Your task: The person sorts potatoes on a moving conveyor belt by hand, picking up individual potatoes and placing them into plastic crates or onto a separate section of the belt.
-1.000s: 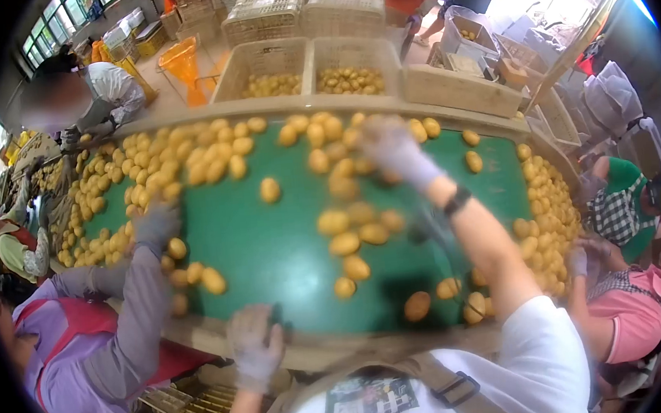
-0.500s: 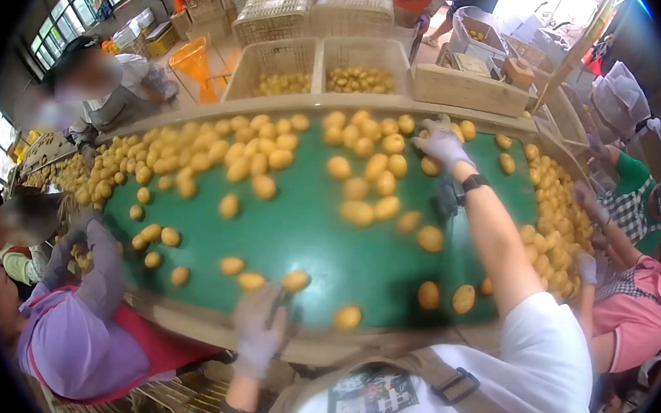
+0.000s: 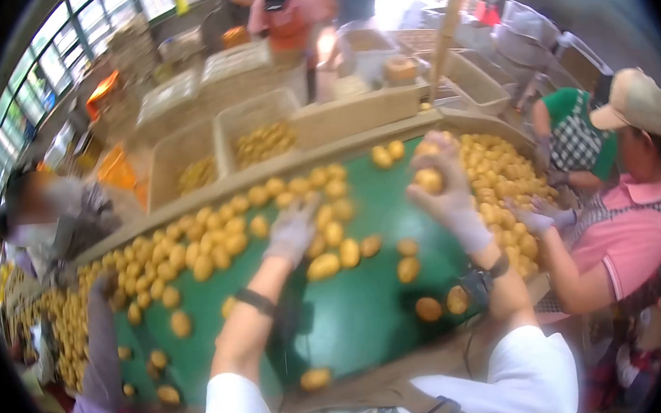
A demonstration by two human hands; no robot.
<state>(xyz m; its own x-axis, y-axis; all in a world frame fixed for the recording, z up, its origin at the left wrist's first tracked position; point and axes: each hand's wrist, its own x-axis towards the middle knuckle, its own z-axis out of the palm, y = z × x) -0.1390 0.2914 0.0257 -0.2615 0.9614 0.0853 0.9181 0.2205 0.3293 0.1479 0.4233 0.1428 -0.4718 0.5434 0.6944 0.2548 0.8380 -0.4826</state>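
Indoors, a wide, smooth green table point(image 3: 378, 319) lies under both of the person's hands. A small, roundish yellow potato point(image 3: 429, 180) sits in the right hand point(image 3: 449, 199), which wears a pale glove; the thumb and fingers curl around it. It looks almost round, so its long way is hard to tell. The big heap of yellow potatoes point(image 3: 504, 193) is just to the right of this hand, much nearer to it than to the left one. The right hand is raised, with its fingers pointing away from the body. The pale-gloved left hand point(image 3: 290, 231) reaches forward with its fingers spread, and no potato shows in its grasp. Just beside it, to the right and closer to the body, a long oval yellow potato point(image 3: 324, 267) lies nearly sideways.
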